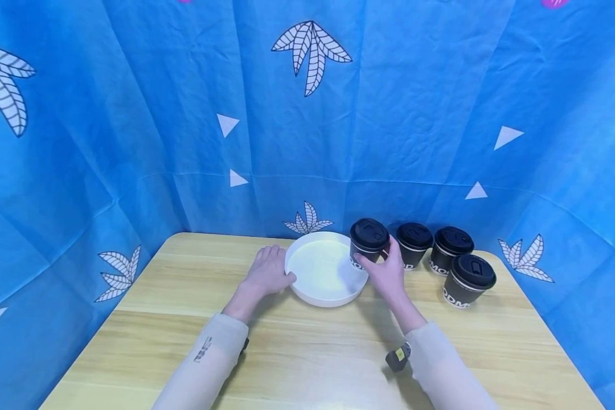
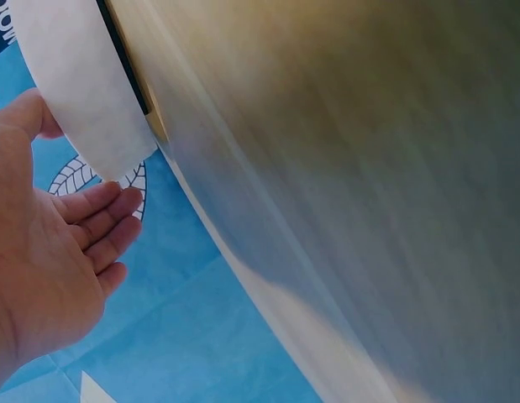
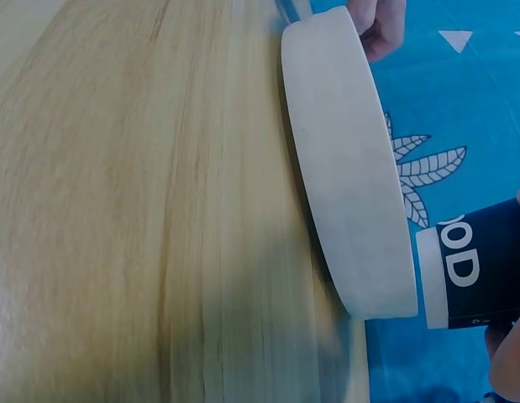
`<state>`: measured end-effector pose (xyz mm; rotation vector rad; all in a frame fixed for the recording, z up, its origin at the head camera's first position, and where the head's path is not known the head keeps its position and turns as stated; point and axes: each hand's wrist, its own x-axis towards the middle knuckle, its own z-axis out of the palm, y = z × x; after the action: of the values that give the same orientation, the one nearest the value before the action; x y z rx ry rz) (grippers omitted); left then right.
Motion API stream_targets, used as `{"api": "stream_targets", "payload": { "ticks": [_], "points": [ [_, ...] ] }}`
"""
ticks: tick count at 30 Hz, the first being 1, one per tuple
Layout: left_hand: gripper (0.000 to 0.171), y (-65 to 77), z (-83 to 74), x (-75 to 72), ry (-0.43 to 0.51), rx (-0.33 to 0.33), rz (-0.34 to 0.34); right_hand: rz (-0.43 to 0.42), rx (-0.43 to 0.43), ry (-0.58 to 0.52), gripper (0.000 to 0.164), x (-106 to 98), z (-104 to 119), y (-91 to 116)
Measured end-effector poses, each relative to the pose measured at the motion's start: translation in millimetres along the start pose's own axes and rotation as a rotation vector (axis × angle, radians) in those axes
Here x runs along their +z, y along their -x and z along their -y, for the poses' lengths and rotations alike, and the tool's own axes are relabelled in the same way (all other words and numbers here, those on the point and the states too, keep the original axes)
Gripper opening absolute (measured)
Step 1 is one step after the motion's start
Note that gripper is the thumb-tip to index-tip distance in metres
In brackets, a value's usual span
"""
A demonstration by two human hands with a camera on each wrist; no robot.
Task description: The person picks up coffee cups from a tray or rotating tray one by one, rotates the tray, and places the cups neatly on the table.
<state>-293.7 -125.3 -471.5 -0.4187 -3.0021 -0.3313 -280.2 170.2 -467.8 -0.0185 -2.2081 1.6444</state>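
A black paper coffee cup (image 1: pixel 368 236) with a black lid and white lettering is gripped by my right hand (image 1: pixel 389 270), thumb in front and fingers round its far side. The cup stands upright over the right part of a round white tray (image 1: pixel 324 302). In the right wrist view, the white base of the cup (image 3: pixel 486 264) shows just above the rim of the tray (image 3: pixel 348 168). My left hand (image 1: pixel 267 270) holds the tray's left edge, its thumb at the rim. The left wrist view shows the fingers (image 2: pixel 112 239) slightly bent beside the tray wall (image 2: pixel 83 75).
Three more lidded black cups stand on the right: one cup (image 1: pixel 414 245) just beyond my right hand, another cup (image 1: pixel 451 249) beside it, and a third cup (image 1: pixel 468 281) nearer. Blue patterned cloth (image 1: pixel 297 142) hangs behind and around the wooden table (image 1: pixel 307 353).
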Motion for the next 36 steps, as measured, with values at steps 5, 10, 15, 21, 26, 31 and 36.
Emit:
{"api": "stream_targets", "payload": {
  "ticks": [5,10,15,21,26,31,36],
  "points": [
    [0.074,0.4,0.0,-0.7,0.012,0.001,0.0,-0.01,-0.011,0.003,0.089,-2,0,1],
    [0.074,-0.2,0.5,0.0,0.001,0.005,-0.006,-0.012,-0.015,-0.014,0.089,-5,-1,1],
    [0.073,-0.5,0.6,0.3,-0.005,0.006,-0.004,-0.017,-0.023,-0.014,0.088,-8,-1,1],
    [0.072,-0.3,0.8,-0.1,0.005,0.007,-0.004,-0.024,-0.028,-0.016,0.086,-13,-1,3],
    [0.072,-0.6,1.6,0.5,0.001,0.014,-0.002,-0.031,-0.036,-0.034,0.084,-17,-3,3],
    [0.072,-0.7,1.9,0.7,-0.001,0.015,-0.002,-0.034,-0.039,-0.035,0.084,-21,-5,3],
    [0.073,-0.8,1.7,0.8,-0.004,0.014,-0.005,-0.03,-0.028,-0.024,0.086,-27,-7,5]
  ]
}}
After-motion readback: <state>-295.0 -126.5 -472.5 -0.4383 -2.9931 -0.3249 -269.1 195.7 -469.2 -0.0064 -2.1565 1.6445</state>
